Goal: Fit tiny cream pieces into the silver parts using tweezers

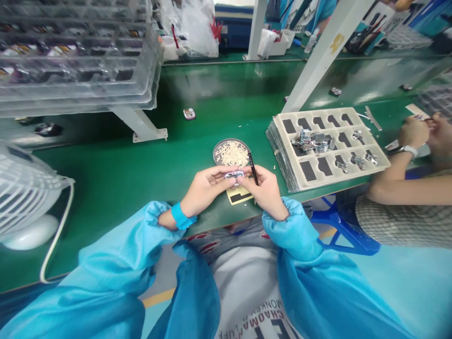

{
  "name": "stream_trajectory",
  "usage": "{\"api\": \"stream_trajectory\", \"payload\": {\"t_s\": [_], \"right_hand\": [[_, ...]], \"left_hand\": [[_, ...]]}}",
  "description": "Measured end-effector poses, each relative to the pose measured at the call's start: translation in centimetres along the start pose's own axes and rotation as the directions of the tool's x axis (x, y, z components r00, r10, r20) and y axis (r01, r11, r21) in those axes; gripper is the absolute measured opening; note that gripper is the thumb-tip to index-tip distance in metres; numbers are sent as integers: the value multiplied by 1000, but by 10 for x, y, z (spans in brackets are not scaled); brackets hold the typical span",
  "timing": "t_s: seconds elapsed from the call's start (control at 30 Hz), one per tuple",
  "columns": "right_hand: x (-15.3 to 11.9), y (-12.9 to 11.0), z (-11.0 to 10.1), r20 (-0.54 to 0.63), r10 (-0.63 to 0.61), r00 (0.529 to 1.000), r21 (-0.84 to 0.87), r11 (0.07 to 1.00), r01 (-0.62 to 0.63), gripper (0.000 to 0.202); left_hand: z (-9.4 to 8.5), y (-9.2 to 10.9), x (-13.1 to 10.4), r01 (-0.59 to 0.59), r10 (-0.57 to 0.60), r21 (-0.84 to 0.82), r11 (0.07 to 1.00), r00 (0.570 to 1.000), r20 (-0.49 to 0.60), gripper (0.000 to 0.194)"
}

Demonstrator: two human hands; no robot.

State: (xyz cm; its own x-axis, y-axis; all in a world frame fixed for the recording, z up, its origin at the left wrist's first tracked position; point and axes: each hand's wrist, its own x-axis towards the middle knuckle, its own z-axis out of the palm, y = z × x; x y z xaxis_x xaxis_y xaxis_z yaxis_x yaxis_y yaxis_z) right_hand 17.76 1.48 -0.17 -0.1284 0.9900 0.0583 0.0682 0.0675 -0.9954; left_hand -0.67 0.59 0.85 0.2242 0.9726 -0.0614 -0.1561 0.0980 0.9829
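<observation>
Between the fingertips of both hands is a small white-rimmed electronic device [234, 174], tilted so that its inner parts face me. My left hand [208, 188] grips its left side, thumb in front and fingers behind. My right hand [263, 187] pinches the right side and also has a slim black tweezers-like tool [252, 167] tucked between its fingers, pointing up. Right behind the hands sits a round dish [231, 153] full of tiny pale pieces. Under the hands lies a yellowish sheet [240, 195] with a dark cut-out shape.
A stack of cream trays [307, 174] with metal parts stands at right. Clear plastic trays [77, 89] rest on a raised shelf at left, above a white fan [28, 188]. Another device [189, 113] lies farther back. A co-worker's hands [418, 132] are at far right.
</observation>
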Motion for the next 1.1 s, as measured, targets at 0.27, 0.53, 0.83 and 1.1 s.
{"api": "stream_trajectory", "payload": {"t_s": [0.27, 0.53, 0.83, 1.1], "right_hand": [[-1, 2, 3, 42, -18, 999, -83, 996, 21, 28], [-3, 4, 6, -4, -22, 1000, -97, 995, 21, 27], [-1, 7, 3, 32, -93, 995, -55, 994, 95, 26], [6, 4, -23, 144, -243, 959, -260, 926, 274, 40]], "left_hand": [[4, -2, 0, -98, 98, -3, 995, 995, 4, 38], [3, -9, 0, -44, 81, 300, 953, 990, -113, 35], [7, -4, -1, -211, 288, 468, 858, 952, -100, 18], [2, -5, 1, -333, 404, 665, 669, 913, 50, 22]]}}
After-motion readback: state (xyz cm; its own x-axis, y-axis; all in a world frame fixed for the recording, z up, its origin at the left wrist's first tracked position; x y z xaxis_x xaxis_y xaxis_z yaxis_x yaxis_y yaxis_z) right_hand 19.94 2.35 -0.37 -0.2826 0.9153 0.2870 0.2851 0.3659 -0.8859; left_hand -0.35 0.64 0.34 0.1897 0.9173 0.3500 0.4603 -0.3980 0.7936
